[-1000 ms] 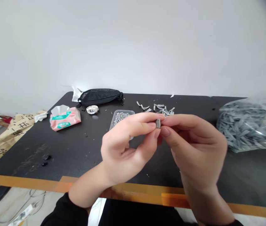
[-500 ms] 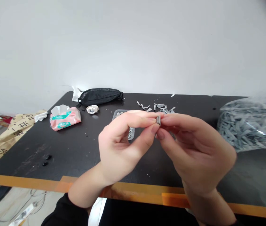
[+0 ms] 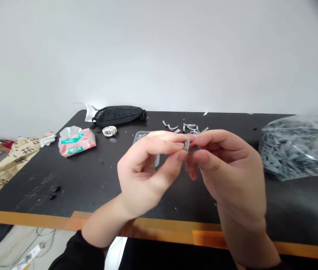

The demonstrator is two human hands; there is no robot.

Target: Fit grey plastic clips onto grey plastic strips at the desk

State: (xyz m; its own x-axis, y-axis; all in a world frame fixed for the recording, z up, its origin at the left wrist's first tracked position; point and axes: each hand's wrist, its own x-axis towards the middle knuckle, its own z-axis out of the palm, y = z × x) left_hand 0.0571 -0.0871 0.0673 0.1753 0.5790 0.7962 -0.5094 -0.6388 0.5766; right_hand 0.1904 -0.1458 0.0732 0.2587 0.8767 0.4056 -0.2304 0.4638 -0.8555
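Note:
A small grey strip piece [image 3: 186, 144] is pinched between the thumb and index finger of my left hand [image 3: 147, 168], held up above the table. My right hand [image 3: 232, 176] is right beside it, thumb and index finger closed around a grey bit that looks like part of the same strip; the fingertips partly hide it. Behind my left hand stands a clear plastic box [image 3: 139, 135], mostly covered by the fingers. Loose grey strips [image 3: 189, 126] lie on the table beyond my hands.
On the right rests a big clear bag [image 3: 299, 146] full of grey strips. A pink tissue pack [image 3: 77, 141], a white watch [image 3: 109, 131] and a black mesh pouch [image 3: 119, 116] are at the left back. Orange tape [image 3: 173, 228] lines the dark table's [image 3: 77, 183] front edge.
My right hand has turned, its thumb shifting a little right and away from the left thumb. The left hand still pinches the grey piece, now slightly tilted.

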